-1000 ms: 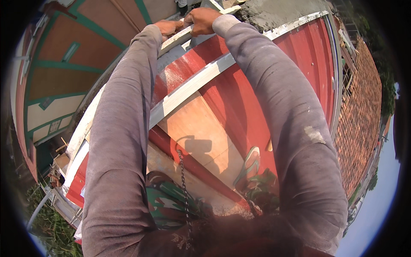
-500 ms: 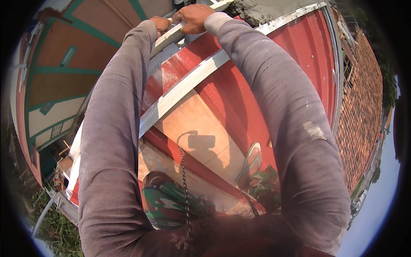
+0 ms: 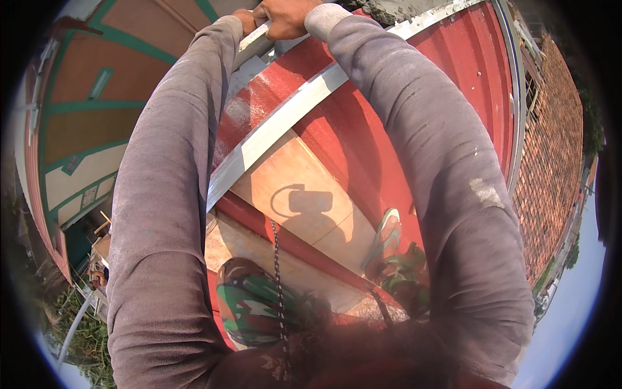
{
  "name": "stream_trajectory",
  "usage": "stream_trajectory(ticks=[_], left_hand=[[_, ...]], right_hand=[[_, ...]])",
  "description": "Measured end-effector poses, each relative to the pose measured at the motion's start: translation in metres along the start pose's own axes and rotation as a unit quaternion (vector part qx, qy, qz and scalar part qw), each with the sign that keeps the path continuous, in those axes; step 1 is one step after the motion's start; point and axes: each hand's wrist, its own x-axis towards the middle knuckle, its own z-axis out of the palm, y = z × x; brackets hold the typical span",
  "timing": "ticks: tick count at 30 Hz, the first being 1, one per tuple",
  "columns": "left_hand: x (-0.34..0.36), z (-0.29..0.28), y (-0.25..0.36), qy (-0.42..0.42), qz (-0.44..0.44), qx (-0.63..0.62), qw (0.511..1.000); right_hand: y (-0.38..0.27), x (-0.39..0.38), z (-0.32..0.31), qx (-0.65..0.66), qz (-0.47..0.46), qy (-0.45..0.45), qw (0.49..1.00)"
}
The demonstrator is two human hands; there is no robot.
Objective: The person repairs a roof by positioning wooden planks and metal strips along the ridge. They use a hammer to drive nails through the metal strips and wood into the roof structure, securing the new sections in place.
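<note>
- Red ribbed roofing [image 3: 453,58] fills the middle and right, lying between the person's body and the hands.
- A building side with brown panels [image 3: 72,76] and green trim rises at the left; an orange tiled roof [image 3: 551,175] slopes away at the far right.
- The left sleeve [image 3: 162,194] and right sleeve [image 3: 427,117], both greyish purple, flank the view and cover much of the roofing.
- A whitish beam [image 3: 278,133] runs diagonally across the roofing, nearer the body than the hands, with a tan board [image 3: 259,181] just below it.
- A camouflage trouser leg [image 3: 249,301] is bent at the lower edge; a sandaled foot [image 3: 387,238] stands farther right.
- Grey mortar [image 3: 407,8] lies beyond the right wrist.
- A pale strip [image 3: 249,48] slants up from beside the left sleeve, its upper part under the hands.
- The right hand [image 3: 287,18] is curled closed over that upper part; the left hand [image 3: 246,23] is close against it, mostly hidden, so I cannot tell its grip.
</note>
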Motion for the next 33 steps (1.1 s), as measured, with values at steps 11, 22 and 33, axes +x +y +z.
stream_trajectory(ticks=[11,22,33], left_hand=[[0.012,-0.001,-0.018,-0.033,0.048,0.014,0.998],[0.007,0.005,-0.012,-0.068,0.076,-0.016,0.995],[0.008,0.007,-0.01,-0.087,0.083,-0.066,0.991]], right_hand=[[-0.002,0.01,-0.003,-0.018,-0.015,0.019,1.0],[0.005,0.009,0.005,-0.031,-0.042,0.041,0.998],[0.018,-0.041,-0.006,-0.026,-0.024,0.166,0.986]])
